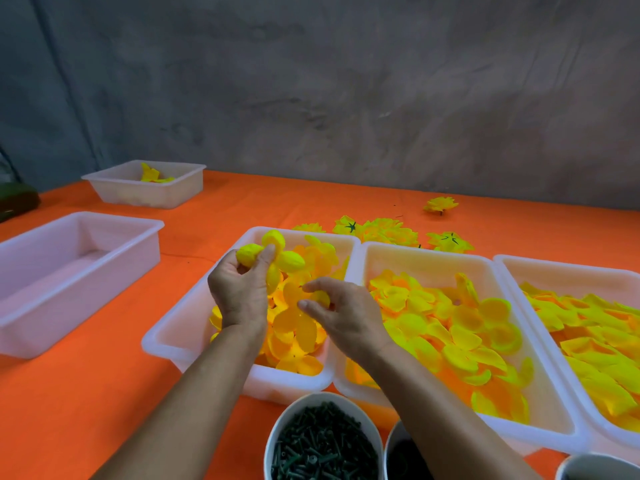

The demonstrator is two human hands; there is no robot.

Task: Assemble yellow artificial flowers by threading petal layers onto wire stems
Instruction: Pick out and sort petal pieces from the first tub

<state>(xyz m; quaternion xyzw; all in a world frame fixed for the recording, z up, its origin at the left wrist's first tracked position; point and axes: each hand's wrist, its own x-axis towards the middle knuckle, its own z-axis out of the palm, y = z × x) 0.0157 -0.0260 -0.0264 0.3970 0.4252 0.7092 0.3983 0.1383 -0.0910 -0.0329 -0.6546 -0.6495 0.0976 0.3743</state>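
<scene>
While the left hand [242, 289] grips a petal layer [273, 258], the right hand [341, 315] pinches another petal [320, 298].

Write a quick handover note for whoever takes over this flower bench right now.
Left hand grips a small petal layer above the nearest petal tray.
Right hand pinches another petal over the same tray.
Two more trays to the right hold petals. The cup of green stem parts is at the front.
Done: several finished flowers lie behind the trays.
Left: keep threading; trays are far from used up.
</scene>
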